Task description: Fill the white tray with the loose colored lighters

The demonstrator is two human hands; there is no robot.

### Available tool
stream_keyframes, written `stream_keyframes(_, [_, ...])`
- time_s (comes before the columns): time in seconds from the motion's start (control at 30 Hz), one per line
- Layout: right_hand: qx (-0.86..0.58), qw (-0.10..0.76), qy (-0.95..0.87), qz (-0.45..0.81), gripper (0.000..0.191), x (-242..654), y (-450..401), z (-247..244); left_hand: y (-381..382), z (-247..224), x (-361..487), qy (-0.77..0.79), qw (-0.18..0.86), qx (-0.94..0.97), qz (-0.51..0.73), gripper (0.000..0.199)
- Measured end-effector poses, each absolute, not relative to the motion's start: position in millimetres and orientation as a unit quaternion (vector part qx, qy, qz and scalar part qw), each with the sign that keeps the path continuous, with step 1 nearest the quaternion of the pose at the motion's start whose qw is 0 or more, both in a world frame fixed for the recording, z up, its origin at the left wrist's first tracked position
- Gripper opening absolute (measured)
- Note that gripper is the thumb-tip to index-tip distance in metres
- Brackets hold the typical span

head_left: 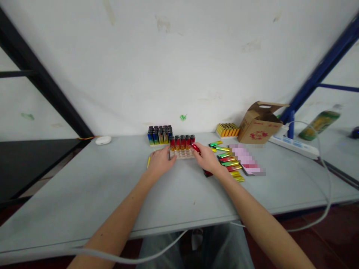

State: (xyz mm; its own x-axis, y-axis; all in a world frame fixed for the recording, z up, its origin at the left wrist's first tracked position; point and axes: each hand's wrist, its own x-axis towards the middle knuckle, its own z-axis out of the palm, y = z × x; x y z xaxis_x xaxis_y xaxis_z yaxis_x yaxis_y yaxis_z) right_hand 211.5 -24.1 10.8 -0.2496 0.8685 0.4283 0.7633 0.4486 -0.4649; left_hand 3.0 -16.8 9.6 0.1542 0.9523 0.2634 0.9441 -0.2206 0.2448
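Observation:
My right hand (207, 158) pinches a red lighter (195, 148) at the right end of a pale tray with small slots (183, 154). My left hand (159, 161) grips the tray's left end, thumb at its front corner. Several red-and-yellow lighters (182, 142) stand upright in a row at the back of this tray, while slots nearer to me show bare. Beside my right wrist, loose green, red and gold lighters (228, 160) lie on the table, partly hidden by my forearm. Something yellow (148, 162) lies just left of my left hand.
Behind my left hand stands a block of dark-topped lighters (160, 135). Yellow cylinders in a tray (227, 130) and an open cardboard box (256, 129) are at the back right. A pink blurred flat object (245, 160), a power strip (295, 146), cables, and a white case (103, 140) also lie here.

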Motion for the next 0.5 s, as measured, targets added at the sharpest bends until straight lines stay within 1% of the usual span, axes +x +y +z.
stream_keyframes(0.13, [-0.533, 0.329, -0.776, 0.069, 0.026, 211.5, -24.1, 12.3, -16.1, 9.1, 2.8, 0.624, 0.009, 0.760, 0.182, 0.035])
stream_keyframes(0.23, [-0.530, 0.351, -0.768, 0.084, 0.025, 211.2, -25.1, 13.2, -15.9, 8.1, 2.6, 0.627, 0.011, 0.758, 0.177, 0.036])
stream_keyframes(0.3, [-0.521, 0.385, -0.753, 0.116, 0.026, 210.8, -25.3, 12.7, -17.0, 8.0, 2.7, 0.632, -0.001, 0.754, 0.177, 0.037])
stream_keyframes(0.4, [-0.496, 0.445, -0.719, 0.199, 0.031, 208.8, -23.4, 9.9, -20.9, 10.3, 3.7, 0.634, -0.044, 0.746, 0.199, 0.039])
stream_keyframes(0.5, [-0.437, 0.513, -0.684, 0.279, 0.038, 204.6, -19.6, 5.9, -25.2, 14.7, 6.7, 0.625, -0.075, 0.726, 0.276, 0.033])
